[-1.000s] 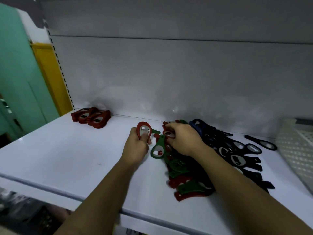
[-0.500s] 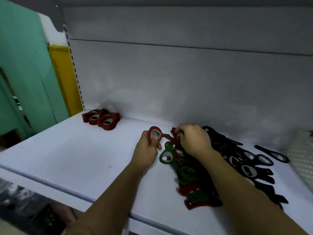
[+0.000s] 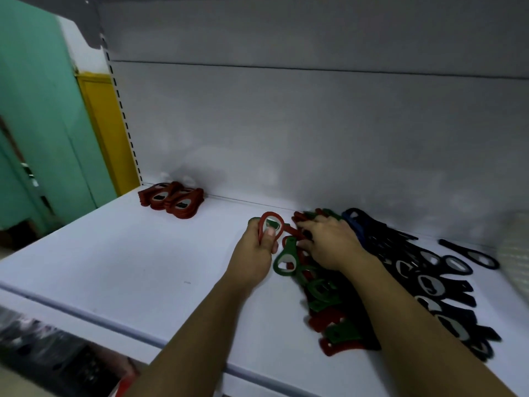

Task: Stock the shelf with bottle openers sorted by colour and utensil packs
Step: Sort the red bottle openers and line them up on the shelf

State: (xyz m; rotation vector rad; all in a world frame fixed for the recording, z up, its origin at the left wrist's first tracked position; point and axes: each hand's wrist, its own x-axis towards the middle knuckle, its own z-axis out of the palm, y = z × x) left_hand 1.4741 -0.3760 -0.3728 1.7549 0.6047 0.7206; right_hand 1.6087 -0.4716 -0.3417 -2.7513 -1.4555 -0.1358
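My left hand (image 3: pixel 254 250) grips a red bottle opener (image 3: pixel 270 224) upright, thumb pressed on its ring. My right hand (image 3: pixel 329 245) reaches into a mixed pile of red and green openers (image 3: pixel 323 293), fingers curled on a red one at the pile's far end; what exactly they pinch is partly hidden. A green opener (image 3: pixel 286 257) lies between my hands. A sorted stack of red openers (image 3: pixel 173 199) sits at the back left of the white shelf (image 3: pixel 114 267). Black openers (image 3: pixel 429 282) spread out on the right, with a blue one (image 3: pixel 353 217) behind my right hand.
The shelf's grey back panel (image 3: pixel 286 138) rises behind everything. A white mesh basket (image 3: pixel 515 259) stands at the far right edge. A green wall and yellow post (image 3: pixel 106 133) lie beyond the shelf's left end. The shelf's front lip runs under my forearms.
The view has shifted slightly, so everything sits a bit further right and lower. My left hand keeps hold of the red opener; my right hand stays working at the far end of the mixed pile.
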